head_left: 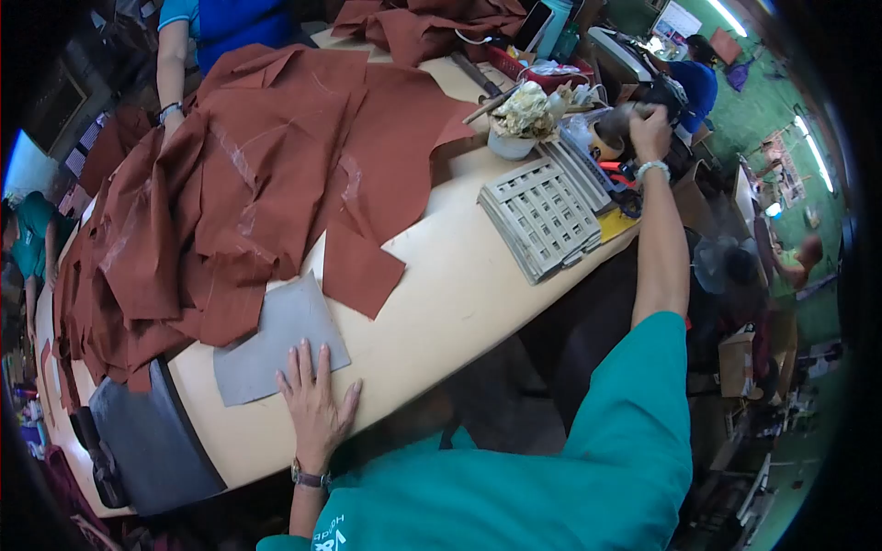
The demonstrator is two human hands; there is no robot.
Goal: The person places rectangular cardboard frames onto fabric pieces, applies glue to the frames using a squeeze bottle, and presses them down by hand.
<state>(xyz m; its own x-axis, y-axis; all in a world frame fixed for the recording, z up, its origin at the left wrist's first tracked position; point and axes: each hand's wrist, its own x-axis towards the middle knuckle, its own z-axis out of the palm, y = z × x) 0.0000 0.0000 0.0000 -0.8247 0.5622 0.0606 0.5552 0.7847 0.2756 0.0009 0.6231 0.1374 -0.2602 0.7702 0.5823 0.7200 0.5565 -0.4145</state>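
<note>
My left hand (317, 399) lies flat with its fingers spread, fingertips on the lower edge of a grey trapezoid-shaped sheet (266, 340) and palm over the tabletop. The sheet's upper edge meets a heap of rust-brown cut fabric (276, 174). My right hand (650, 133) is stretched out to the far right end of the table, fingers curled closed near a blurred dark, rounded object (616, 127). What the fingers hold I cannot make out. Just below are orange-red and dark handled tools (620, 174), beside a grey slotted plastic tray (542, 216).
A white tub (514, 142) topped with crumpled pale material stands behind the tray. A red basket (551, 73) holds bottles and small items. A dark grey panel (152, 441) lies at the table's left end. Across the table, another person's arm (172, 73) reaches the fabric.
</note>
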